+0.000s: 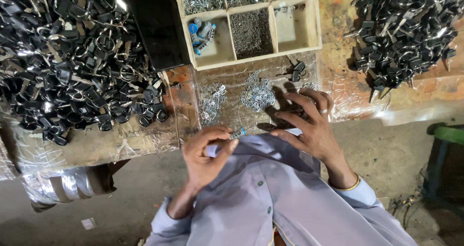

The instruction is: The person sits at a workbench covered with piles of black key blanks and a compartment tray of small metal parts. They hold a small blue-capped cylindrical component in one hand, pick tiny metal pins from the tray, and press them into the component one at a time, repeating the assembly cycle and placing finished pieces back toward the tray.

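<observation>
Across the workbench (145, 144), which is wrapped in crinkled clear plastic, black-headed keys lie in two heaps: a big one (72, 57) at your far left corner and another (406, 33) at the far right. Between them, at the far edge, sits a pale wooden compartment tray (316, 28) holding small metal parts and a few blue-tipped pieces. Two little clusters of silver metal pieces (256, 92) lie near the front edge, just beyond your hands. Your left hand (205, 154) pinches a small blue-tipped tool (238, 134) over the front edge, close to your pale lilac shirt. Your right hand (309, 122) rests spread-fingered on the plastic, grasping nothing that shows. Below, the floor (396, 149) is bare grey concrete.
</observation>
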`<control>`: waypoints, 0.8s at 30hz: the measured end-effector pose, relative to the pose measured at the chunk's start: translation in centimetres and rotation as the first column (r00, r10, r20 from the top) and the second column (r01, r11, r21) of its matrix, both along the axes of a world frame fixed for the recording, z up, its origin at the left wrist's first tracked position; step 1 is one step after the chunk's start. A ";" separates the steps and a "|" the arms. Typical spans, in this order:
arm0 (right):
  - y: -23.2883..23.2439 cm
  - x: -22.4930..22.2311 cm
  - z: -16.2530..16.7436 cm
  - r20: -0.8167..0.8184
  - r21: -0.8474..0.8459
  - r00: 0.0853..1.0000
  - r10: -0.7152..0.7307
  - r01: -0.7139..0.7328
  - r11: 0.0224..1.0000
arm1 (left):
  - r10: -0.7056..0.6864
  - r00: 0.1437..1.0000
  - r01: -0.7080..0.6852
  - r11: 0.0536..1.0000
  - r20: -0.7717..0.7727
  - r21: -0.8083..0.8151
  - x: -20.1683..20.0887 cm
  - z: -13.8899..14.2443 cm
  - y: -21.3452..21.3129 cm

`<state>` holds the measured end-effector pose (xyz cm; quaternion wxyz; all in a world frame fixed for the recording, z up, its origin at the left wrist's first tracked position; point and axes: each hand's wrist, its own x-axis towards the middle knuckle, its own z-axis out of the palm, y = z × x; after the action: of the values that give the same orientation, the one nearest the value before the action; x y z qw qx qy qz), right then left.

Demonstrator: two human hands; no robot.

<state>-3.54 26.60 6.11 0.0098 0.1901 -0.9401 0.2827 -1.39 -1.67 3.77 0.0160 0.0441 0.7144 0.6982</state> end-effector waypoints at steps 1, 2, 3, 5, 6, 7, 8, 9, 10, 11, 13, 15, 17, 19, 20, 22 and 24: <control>0.0 0.3 0.0 0.015 -0.015 0.999 -0.030 0.031 0.999 | 0.005 0.999 -0.005 1.000 0.049 0.015 1.0 -0.2 0.5; 0.0 0.5 -0.1 0.031 -0.029 0.998 -0.060 0.061 0.998 | 0.009 0.995 -0.012 0.999 0.097 0.030 1.7 -0.4 1.0; 0.1 0.7 -0.2 0.046 -0.042 0.995 -0.090 0.092 0.995 | 0.012 0.989 -0.019 0.999 0.146 0.045 2.3 -0.6 1.4; 0.1 1.2 -0.6 -0.001 0.008 0.995 -0.095 0.095 0.995 | 0.020 0.995 -0.015 0.999 0.099 -0.044 3.1 -1.1 2.0; 0.2 1.5 -0.8 -0.025 0.033 0.995 -0.096 0.097 0.995 | 0.022 0.997 -0.015 0.996 0.076 -0.089 3.4 -1.3 2.2; 0.3 1.8 -1.2 -0.047 0.070 0.997 -0.065 0.069 0.995 | 0.025 0.996 -0.017 0.996 0.089 -0.083 3.5 -1.6 2.4; 0.4 2.2 -1.5 -0.065 0.107 0.997 -0.034 0.041 0.993 | 0.027 0.994 -0.018 0.997 0.107 -0.078 3.7 -1.8 2.5; 0.5 2.7 -1.7 -0.080 0.145 0.997 -0.003 0.014 0.989 | 0.028 0.992 -0.018 0.997 0.126 -0.073 3.8 -2.0 2.6; 0.6 3.1 -2.1 -0.110 0.127 0.994 0.019 -0.005 0.992 | 0.031 0.992 -0.022 0.997 0.122 -0.071 3.8 -2.2 2.6; 0.8 3.4 -2.4 -0.142 0.110 0.989 0.042 -0.026 0.994 | 0.035 0.992 -0.026 0.997 0.118 -0.069 3.7 -2.5 2.7; 0.9 4.2 -3.0 -0.132 0.041 0.989 0.074 -0.069 0.997 | 0.046 0.993 -0.039 0.997 0.108 -0.069 3.7 -2.8 2.8; 0.7 4.6 -3.3 -0.057 -0.069 0.993 0.101 -0.104 0.992 | 0.063 0.994 -0.056 0.996 0.086 -0.073 3.6 -3.0 2.9; 0.0 4.6 -3.3 0.005 -0.186 0.998 0.056 -0.054 0.981 | 0.073 0.995 -0.067 0.994 0.072 -0.083 3.5 -3.1 3.2; -1.0 4.3 -3.0 0.044 -0.272 0.999 0.012 0.001 0.962 | 0.078 0.995 -0.070 0.990 0.063 -0.120 3.5 -3.3 3.5; -1.7 4.1 -2.9 0.052 -0.301 0.999 -0.013 0.028 0.953 | 0.078 0.995 -0.067 0.986 0.063 -0.152 3.4 -3.4 3.6; -2.9 3.5 -2.4 0.090 -0.361 0.995 -0.050 0.080 0.929 | 0.083 0.994 -0.068 0.979 0.067 -0.191 3.5 -3.4 3.8; -3.9 3.0 -1.9 0.148 -0.417 0.986 -0.078 0.133 0.899 | 0.088 0.993 -0.071 0.977 0.074 -0.202 3.5 -3.5 3.9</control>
<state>-0.51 22.68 4.21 0.0063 0.1136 -0.8635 0.4914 2.11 2.22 0.32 0.0219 -0.0154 0.7806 0.6245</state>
